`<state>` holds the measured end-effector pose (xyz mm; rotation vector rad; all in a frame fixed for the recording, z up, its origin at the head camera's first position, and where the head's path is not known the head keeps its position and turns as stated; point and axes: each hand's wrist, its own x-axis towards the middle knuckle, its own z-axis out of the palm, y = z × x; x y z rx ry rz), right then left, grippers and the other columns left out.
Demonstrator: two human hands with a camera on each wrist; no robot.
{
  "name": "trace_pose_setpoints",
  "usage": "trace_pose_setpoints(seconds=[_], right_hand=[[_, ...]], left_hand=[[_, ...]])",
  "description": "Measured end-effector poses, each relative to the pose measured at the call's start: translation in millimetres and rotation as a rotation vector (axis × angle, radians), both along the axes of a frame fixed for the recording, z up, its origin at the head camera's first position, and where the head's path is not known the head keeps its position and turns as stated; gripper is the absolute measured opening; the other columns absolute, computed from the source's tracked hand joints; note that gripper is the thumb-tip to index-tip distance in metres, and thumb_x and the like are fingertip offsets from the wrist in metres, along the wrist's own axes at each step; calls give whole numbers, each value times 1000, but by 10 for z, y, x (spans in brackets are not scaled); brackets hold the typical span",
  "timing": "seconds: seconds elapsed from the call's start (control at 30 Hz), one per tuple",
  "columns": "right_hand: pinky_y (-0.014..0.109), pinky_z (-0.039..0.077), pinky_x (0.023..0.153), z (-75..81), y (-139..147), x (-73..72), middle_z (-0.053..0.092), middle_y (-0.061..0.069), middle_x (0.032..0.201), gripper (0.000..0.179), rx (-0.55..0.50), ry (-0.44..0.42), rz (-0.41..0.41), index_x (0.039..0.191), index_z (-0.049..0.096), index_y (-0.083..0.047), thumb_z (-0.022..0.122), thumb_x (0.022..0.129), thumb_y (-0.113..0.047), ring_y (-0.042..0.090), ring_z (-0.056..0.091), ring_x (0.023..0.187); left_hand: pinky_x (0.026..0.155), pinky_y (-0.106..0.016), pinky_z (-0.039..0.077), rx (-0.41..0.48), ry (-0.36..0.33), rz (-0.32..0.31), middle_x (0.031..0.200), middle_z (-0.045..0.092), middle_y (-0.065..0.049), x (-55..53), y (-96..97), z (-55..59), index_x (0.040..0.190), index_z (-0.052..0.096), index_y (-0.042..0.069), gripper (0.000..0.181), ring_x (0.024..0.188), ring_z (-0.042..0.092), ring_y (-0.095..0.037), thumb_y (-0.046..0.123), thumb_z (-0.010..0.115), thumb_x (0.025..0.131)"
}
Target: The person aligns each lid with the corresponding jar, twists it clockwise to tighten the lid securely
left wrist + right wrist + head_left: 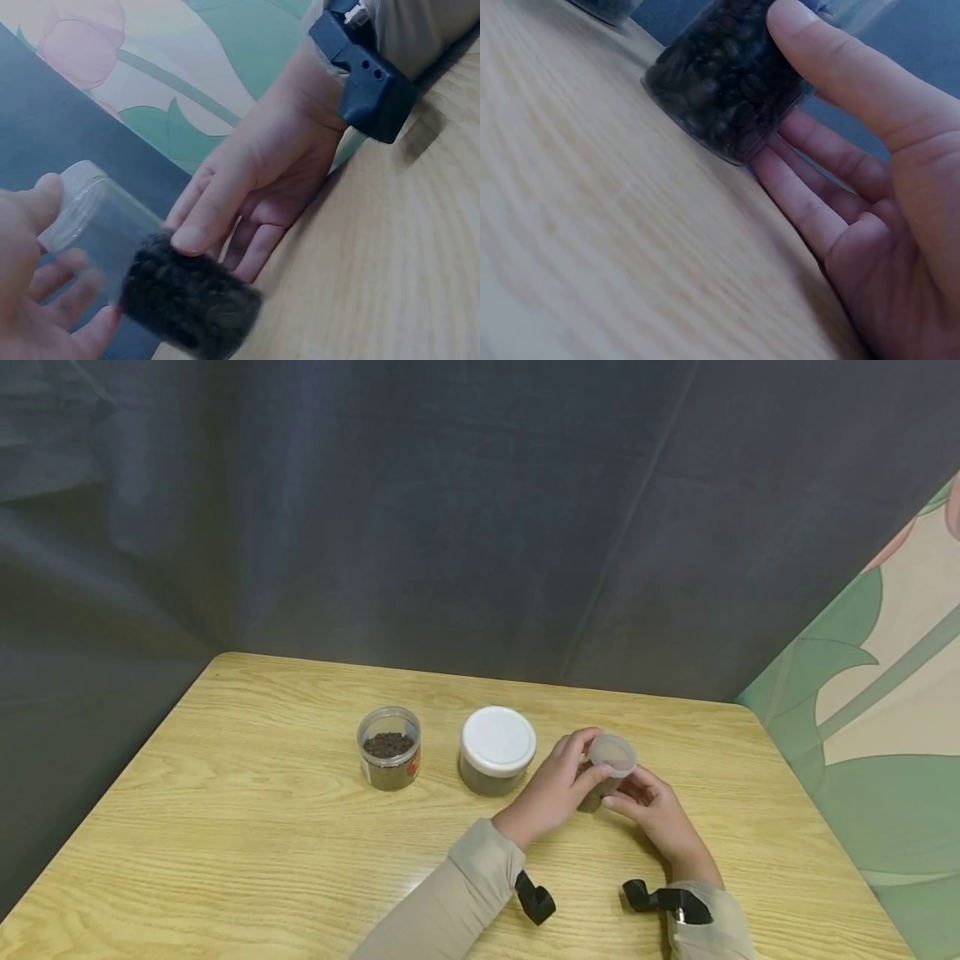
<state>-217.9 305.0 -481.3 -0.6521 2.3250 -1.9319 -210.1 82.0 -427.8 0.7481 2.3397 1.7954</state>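
A clear jar [591, 798] of dark coffee beans [720, 82] stands on the table's right side, slightly tilted. Its translucent lid [612, 753] is on top, and the part above the beans [124, 217] looks hollow. My left hand [551, 792] grips the lid at its rim, thumb on the near side and fingers beyond. Lower down, my right hand [666, 825] holds the jar's body between thumb and fingers. The right thumb [196, 236] presses its side at the bean level. Whether the lid is loose or screwed down I cannot tell.
Left of my hands stands a jar with a white lid [498, 739]. Farther left is a lidless clear jar [390, 777] partly filled with dark beans or grains. The wooden table [262, 827] ends at a dark curtain [450, 527]; a floral wall [885, 777] is on the right.
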Motion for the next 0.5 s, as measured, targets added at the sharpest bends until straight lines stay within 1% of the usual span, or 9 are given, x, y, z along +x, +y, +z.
trace_pose_setpoints(seconds=[0.07, 0.17, 0.3, 0.4, 0.5], right_hand=[[18, 50, 95, -10, -6, -4, 64, -12, 129, 54, 5, 8, -19, 144, 53, -2, 64, 93, 11, 5, 61, 114], [17, 51, 93, -14, -26, -11, 65, -12, 126, 50, 38, 20, -54, 141, 56, -2, 65, 94, 9, 4, 61, 113], [17, 51, 91, -13, -74, -31, 66, -15, 121, 43, 105, 43, -106, 136, 57, 4, 67, 94, 4, 2, 62, 110], [15, 51, 91, -4, -117, -38, 66, -17, 118, 41, 136, 54, -140, 134, 58, 8, 69, 94, 1, -1, 62, 109], [15, 51, 91, 7, -154, -40, 66, -18, 118, 43, 150, 50, -159, 134, 57, 9, 70, 94, -1, -2, 62, 109]], left_hand=[[101, -25, 49, 7, 15, 30, 149, 43, -10, 4, 22, -27, 157, 33, 16, 58, 125, 56, -18, 41, 45, 107], [102, -26, 49, 10, 40, 78, 151, 44, -9, 8, 48, -58, 158, 33, 18, 57, 129, 54, -19, 42, 45, 107], [104, -29, 48, -12, 57, 120, 154, 42, -9, 6, 41, -74, 160, 30, 19, 57, 132, 52, -20, 41, 40, 108], [106, -33, 48, -30, 57, 136, 155, 41, -12, -4, 29, -84, 160, 28, 14, 55, 132, 52, -22, 38, 35, 111], [105, -35, 48, -36, 53, 144, 153, 42, -16, -14, 23, -85, 158, 29, 7, 54, 130, 53, -25, 34, 32, 112]])
